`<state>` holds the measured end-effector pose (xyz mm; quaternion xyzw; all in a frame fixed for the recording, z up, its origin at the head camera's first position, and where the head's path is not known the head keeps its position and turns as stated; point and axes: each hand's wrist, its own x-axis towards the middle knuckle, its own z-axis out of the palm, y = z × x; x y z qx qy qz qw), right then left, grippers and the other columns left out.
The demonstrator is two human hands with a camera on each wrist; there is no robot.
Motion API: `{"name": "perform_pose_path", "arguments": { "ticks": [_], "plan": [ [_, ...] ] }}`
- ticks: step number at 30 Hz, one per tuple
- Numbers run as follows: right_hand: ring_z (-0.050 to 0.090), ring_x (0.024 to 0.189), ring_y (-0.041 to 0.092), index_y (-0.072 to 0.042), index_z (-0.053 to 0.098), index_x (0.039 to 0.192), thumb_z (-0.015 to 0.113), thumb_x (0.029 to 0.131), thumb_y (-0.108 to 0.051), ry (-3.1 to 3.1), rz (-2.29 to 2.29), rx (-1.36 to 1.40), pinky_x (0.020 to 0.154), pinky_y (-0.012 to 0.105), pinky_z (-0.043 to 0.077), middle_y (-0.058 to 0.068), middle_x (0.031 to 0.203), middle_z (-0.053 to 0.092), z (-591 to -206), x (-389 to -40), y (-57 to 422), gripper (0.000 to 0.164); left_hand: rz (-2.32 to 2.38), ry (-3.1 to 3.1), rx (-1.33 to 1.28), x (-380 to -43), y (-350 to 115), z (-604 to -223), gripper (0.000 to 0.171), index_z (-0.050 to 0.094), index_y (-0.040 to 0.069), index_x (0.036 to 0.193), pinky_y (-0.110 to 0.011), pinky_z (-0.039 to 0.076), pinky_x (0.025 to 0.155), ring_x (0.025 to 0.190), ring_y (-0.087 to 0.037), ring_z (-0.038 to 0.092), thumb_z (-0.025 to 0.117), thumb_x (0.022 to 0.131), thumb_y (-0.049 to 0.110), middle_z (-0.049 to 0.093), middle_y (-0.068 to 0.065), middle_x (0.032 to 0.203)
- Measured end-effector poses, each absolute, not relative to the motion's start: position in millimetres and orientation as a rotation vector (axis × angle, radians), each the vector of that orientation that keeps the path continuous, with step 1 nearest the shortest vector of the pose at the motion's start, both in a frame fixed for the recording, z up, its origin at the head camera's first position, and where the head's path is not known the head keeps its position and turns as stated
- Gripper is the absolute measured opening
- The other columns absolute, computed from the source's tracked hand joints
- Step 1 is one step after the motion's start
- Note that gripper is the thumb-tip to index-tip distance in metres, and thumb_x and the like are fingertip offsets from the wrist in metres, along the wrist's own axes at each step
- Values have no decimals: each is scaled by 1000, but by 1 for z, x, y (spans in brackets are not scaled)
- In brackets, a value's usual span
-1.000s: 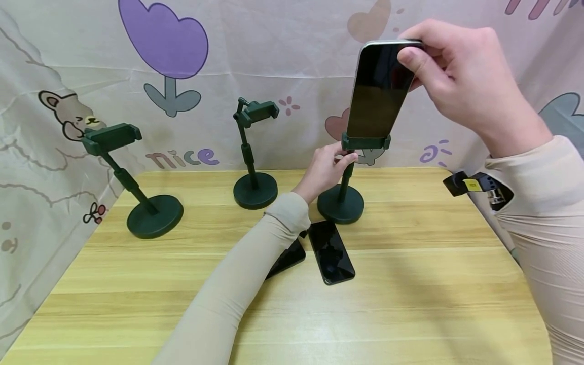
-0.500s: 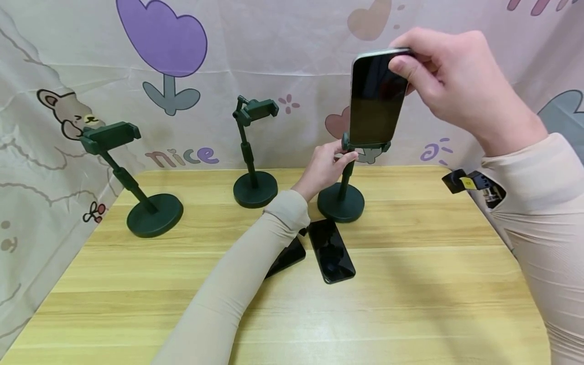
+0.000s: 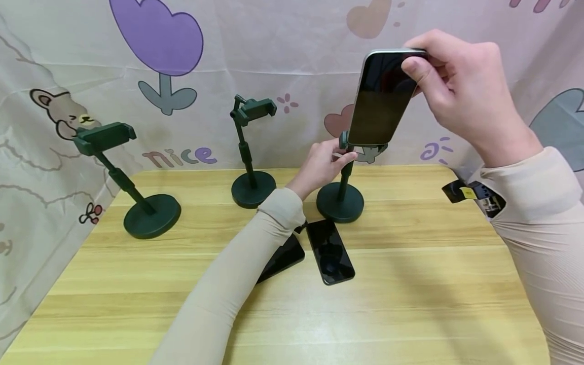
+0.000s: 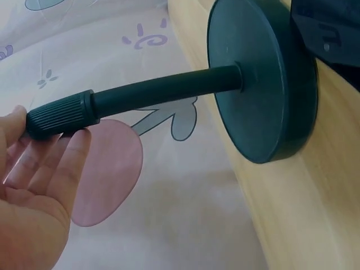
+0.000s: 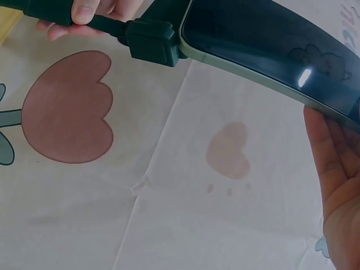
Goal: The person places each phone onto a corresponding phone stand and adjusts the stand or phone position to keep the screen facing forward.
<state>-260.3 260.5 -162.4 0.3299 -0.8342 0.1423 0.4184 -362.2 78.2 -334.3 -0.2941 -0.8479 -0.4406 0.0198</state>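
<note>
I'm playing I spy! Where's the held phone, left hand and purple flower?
Held phone [image 3: 383, 99], head view, on its screen.
Left hand [image 3: 321, 165], head view, on its back.
Purple flower [image 3: 160, 40], head view, on its petals.

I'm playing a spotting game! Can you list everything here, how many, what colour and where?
Wood-grain table: 1, yellow-brown, underneath
Printed cloth backdrop: 1, pale, colourful drawings, behind
Round-based clamp stands: 3, dark green, towards table's back
Glossy rectangular phones: 2, black, flat on table, one partly hidden
Pale-rimmed phone: 1, black, at rightmost stand's top
Small boxy device: 1, black and yellow, at right wrist
Small mostly hidden object: 1, black, at left wrist
Long sleeves: 2, beige, both arms
Left hand: 1, bare, gripping rightmost stand
Right hand: 1, bare, pinching pale-rimmed phone's top
</note>
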Motion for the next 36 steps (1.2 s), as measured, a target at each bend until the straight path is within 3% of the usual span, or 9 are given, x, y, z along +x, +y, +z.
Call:
{"name": "perform_pose_path", "arguments": {
  "ticks": [6,9,13,20,36],
  "plan": [
    [52,80,-23,1,67,109,58,97,-15,-2082,369,837,60,7,38,7,88,70,-162,-259,261,22,-1267,-2215,-1041,-364,63,-327,37,54,16,127,-17,49,81,93,-3,63,65,92,18,65,3,112],
    [53,79,-22,1,68,108,58,97,-15,-2078,375,828,59,7,38,6,88,70,-163,-259,261,22,-1188,-1969,-1157,-364,54,-321,42,55,9,129,-16,48,83,95,-7,63,67,89,7,64,-1,116],
    [52,78,-23,1,68,108,59,97,-16,-2071,364,815,57,8,36,6,87,70,-165,-258,261,22,-1048,-1810,-1280,-362,47,-318,39,60,2,123,-18,48,84,96,-12,62,71,86,8,63,-7,115],
    [52,79,-24,3,67,107,60,96,-15,-2026,353,845,55,8,34,8,85,70,-166,-258,261,22,-947,-1679,-1295,-356,43,-321,36,59,-2,118,-19,46,89,90,-12,62,71,86,8,64,-8,108],
    [50,80,-25,6,66,105,57,98,-12,-1950,311,888,57,4,36,12,84,69,-163,-256,261,22,-1185,-1606,-1318,-356,49,-319,30,64,1,113,-22,51,80,90,-7,66,73,84,3,69,-6,102]
  ]
}}
